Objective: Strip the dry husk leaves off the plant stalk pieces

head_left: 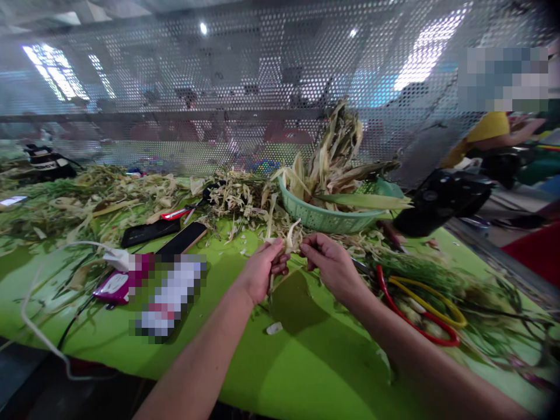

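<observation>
My left hand (265, 269) is closed around a small bundle of pale corn husk strips (289, 238), whose curled ends rise above the thumb. Close on its right, my right hand (331, 263) pinches at the edge of the same bundle with thumb and forefinger. The bundle's lower strips hang below the left fingers, and its middle is partly hidden by them. On the green tabletop (306, 356) just below lies a small white husk scrap (275, 328). Scissors with one red and one yellow handle (441, 303) lie beside my right forearm.
A pale green basket (332, 219) of dried husks (336, 146) stands behind my hands, before a perforated metal panel (245, 76). Phones (184, 240), a red cutter (176, 214), a magenta pack (120, 286) and a white cable (32, 318) lie left. Another person's yellow sleeve (487, 128) shows right.
</observation>
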### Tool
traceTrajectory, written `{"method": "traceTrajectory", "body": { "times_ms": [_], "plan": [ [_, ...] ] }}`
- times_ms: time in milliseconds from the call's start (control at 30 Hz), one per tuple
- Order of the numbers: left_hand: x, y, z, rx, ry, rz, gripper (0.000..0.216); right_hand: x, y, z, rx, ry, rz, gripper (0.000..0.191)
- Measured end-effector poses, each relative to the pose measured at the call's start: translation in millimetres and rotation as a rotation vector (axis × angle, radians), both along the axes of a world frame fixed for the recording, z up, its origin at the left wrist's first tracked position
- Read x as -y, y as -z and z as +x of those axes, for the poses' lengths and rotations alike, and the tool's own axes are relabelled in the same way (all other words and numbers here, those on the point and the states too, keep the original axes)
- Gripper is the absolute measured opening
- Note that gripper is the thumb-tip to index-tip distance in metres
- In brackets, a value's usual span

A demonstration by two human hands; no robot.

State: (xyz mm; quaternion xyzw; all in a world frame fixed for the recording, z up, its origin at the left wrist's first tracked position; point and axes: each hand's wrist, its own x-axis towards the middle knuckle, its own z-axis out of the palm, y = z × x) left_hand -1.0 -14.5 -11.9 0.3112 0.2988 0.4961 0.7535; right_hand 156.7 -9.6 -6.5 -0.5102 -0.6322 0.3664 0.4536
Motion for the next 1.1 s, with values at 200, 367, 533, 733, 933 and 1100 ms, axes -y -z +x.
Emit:
{"method": "traceTrajectory", "body": {
  "times_ms": [200, 367, 533, 733, 933, 1100],
  "plan": [
    [3, -3.1, -2, -0.165, -0.068, 0.030, 0.031, 2, -9.2, 4, -0.024, -0.129, -0.062, 0.019],
    [8, -10.3, 2, -0.232, -0.002, 0.058, 0.029, 3, -14.4, 2, -0.199, -0.171, -0.084, 0.022],
    [9, -7.3, 1, -0.336, 0.108, 0.141, 0.032, 2, -11.3, 3, -0.245, -0.078, -0.049, 0.017],
    [7, -2.7, -4, -0.545, 0.185, 0.273, 0.041, 1, -13.4, 7, -0.223, -0.055, -0.031, 0.016],
    [5, -2.2, -3, -0.895, 0.224, 0.505, 0.042, -4, -19.2, 15, 0.037, -0.147, -0.020, 0.028],
    [5, -0.1, 2, -0.943, 0.234, 0.599, 0.040, -2, -15.4, 10, 0.013, -0.220, -0.090, 0.021]
  ]
}}
